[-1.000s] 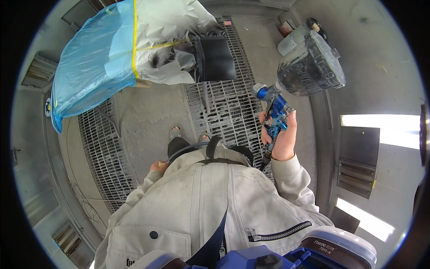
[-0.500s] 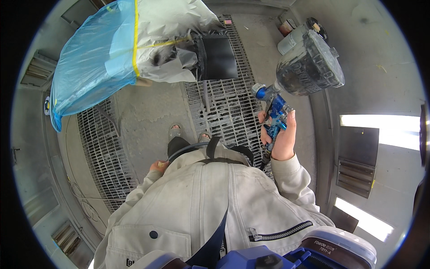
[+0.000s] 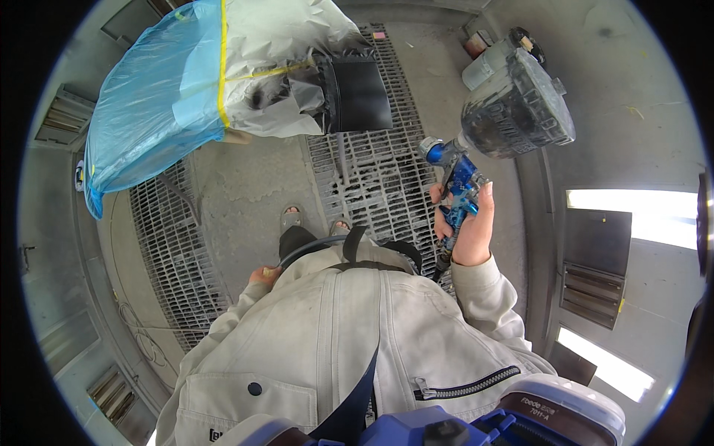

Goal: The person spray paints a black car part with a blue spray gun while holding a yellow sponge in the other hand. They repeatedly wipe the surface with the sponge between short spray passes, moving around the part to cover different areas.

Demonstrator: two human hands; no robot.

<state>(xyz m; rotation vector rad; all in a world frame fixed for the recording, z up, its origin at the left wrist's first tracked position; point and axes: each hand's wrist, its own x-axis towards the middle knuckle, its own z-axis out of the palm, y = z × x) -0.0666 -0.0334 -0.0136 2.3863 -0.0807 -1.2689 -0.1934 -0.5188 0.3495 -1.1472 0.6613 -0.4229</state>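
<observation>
My right hand [image 3: 471, 227] grips a blue and silver spray gun [image 3: 455, 175] at the right of my body, with a large paint-smeared cup [image 3: 518, 104] on it. My left hand [image 3: 265, 275] is closed on a grey hose [image 3: 309, 247] at my left hip; the hose runs across my waist. Ahead, a panel with a glossy black section [image 3: 361, 95] is surrounded by silvery masking sheet [image 3: 271, 33], yellow tape [image 3: 224, 59] and blue plastic film [image 3: 149, 104].
Floor gratings [image 3: 167, 253] lie on both sides of my sandalled feet [image 3: 291, 218]. A pale container [image 3: 480, 68] and other cans stand by the right wall. Stands [image 3: 342, 160] support the masked piece. A thin hose [image 3: 149, 338] lies coiled at the left. Walls with lamps [image 3: 628, 219] curve around.
</observation>
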